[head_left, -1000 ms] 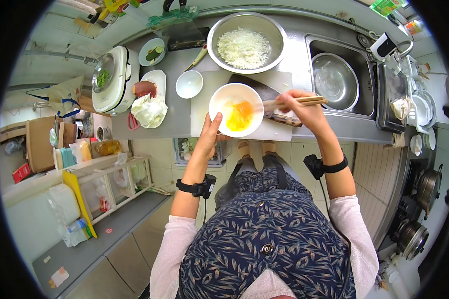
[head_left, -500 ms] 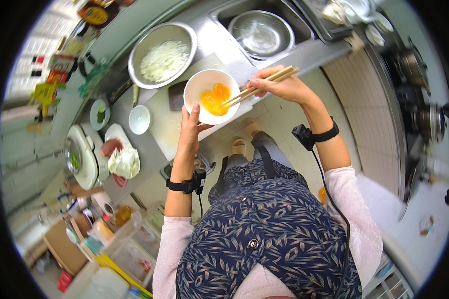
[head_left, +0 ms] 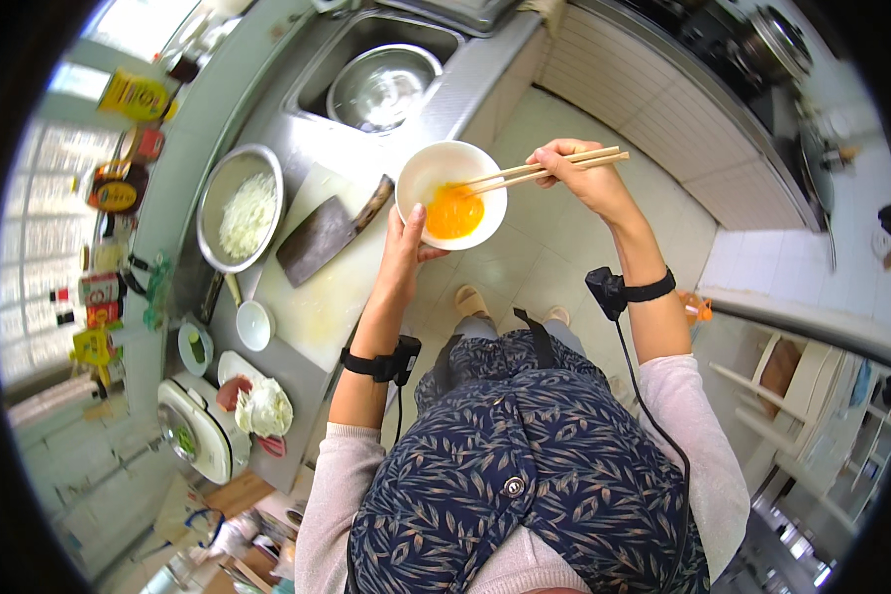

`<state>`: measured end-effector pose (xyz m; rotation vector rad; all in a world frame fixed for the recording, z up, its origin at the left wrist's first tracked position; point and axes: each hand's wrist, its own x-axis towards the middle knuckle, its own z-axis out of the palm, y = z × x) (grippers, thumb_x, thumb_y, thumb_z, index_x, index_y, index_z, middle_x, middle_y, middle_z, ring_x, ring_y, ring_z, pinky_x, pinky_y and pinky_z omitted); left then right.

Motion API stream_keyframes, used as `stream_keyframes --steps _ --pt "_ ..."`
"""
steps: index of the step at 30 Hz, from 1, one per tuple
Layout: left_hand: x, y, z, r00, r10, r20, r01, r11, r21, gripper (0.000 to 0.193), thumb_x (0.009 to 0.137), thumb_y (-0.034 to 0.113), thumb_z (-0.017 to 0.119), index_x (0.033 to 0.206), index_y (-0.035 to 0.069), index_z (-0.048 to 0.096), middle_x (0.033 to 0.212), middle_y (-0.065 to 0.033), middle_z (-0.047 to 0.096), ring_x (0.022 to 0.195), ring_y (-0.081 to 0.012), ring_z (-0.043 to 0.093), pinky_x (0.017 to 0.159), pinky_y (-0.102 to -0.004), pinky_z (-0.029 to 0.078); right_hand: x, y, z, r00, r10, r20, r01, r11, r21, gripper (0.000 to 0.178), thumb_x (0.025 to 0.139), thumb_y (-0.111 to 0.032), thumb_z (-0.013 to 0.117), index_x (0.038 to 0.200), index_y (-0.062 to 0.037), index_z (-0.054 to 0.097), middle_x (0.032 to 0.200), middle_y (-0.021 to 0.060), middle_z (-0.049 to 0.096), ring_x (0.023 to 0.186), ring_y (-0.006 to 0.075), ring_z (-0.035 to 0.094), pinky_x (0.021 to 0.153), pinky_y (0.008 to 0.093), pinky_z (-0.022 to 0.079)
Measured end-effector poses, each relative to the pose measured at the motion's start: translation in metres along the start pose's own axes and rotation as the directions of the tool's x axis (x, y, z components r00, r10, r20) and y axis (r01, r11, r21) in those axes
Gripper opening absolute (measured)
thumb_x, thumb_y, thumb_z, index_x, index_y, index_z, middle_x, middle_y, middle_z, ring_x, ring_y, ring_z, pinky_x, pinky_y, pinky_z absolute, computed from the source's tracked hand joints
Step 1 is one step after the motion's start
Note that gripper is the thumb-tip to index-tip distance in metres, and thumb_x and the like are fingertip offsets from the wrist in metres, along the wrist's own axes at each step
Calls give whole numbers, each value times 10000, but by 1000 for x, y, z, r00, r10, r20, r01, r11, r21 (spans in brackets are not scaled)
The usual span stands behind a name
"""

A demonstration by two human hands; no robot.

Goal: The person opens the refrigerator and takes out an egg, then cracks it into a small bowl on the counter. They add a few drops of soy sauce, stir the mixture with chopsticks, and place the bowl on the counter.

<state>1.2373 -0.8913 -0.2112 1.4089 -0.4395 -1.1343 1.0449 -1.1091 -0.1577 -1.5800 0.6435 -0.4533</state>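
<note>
My left hand [head_left: 403, 247] grips a white bowl [head_left: 429, 170] by its near left side, thumb over the rim. Inside lies orange-yellow egg [head_left: 454, 211], its yolks partly run together. A pair of wooden chopsticks [head_left: 510, 176] is pinched in my right hand [head_left: 581, 178], with the tips dipped in the egg. The bowl is held up in the air past the counter's edge, over the floor. A cleaver [head_left: 317, 242] with a dark blade and wooden handle lies on the white cutting board [head_left: 312, 302], left of the bowl.
A steel bowl of shredded white vegetable [head_left: 247, 216] stands beyond the board. Further off, a sink [head_left: 312, 94] holds a metal basin [head_left: 384, 87]. A small white bowl [head_left: 255, 326], a plate with meat [head_left: 232, 392] and a white rice cooker [head_left: 203, 426] line the counter at left.
My body has turned, so the bowl has come away from over the board and the cleaver shows fully. The egg looks more mixed. Both hands keep their hold.
</note>
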Motion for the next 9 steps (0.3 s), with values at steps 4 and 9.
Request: stream_keyframes --steps 4,9 --pt "4 -8 76 992 48 115 -54 997 51 657 1002 506 528 1450 72 324 1350 -141 512 1156 -246 624 789 -368 607 -71 -3 -71 991 -125 36 126 992 -1 296 993 -262 627 940 12 725 811 56 708 721 102 642 682 257 541" --pt "-5 -27 192 962 6 273 -45 990 135 673 994 510 550 1465 92 312 1364 -154 497 1184 -261 621 822 -396 609 -170 -7 -158 997 -24 -69 18 995 -96 293 984 -271 642 940 6 727 825 60 715 753 120 666 720 258 562"
